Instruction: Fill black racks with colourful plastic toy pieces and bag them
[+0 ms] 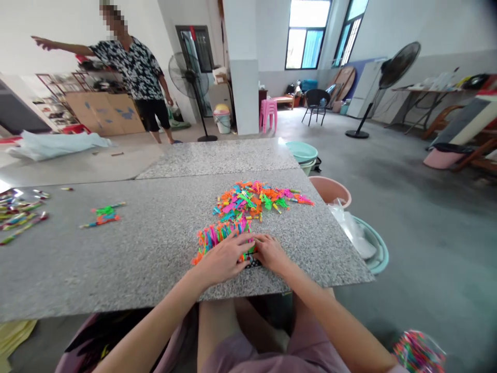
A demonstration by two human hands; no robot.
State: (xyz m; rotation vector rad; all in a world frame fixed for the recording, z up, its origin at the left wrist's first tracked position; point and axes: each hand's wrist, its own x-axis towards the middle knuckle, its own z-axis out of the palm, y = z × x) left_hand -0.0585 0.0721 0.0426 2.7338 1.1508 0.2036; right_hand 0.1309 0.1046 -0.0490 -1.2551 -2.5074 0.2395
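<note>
A tight row of small bright plastic pieces point(209, 237) in orange, pink, green and blue sits near the front edge of the grey speckled table. Across its right part lies my left hand point(227, 256), fingers stretched out and slightly apart. My right hand point(272, 253) meets it at the row's right end, its fingers bent together; what they pinch is hidden. Under the hands shows a black patterned strip point(254, 260). Just beyond is a loose heap of similar coloured pieces point(252, 199).
Several pieces point(105, 213) lie to the left, with shiny coloured sticks point(21, 212) at the far left. Basins point(330, 190) stand along the table's right side. Another person point(135, 72) stands beyond the table, arm outstretched, near a standing fan point(190, 77).
</note>
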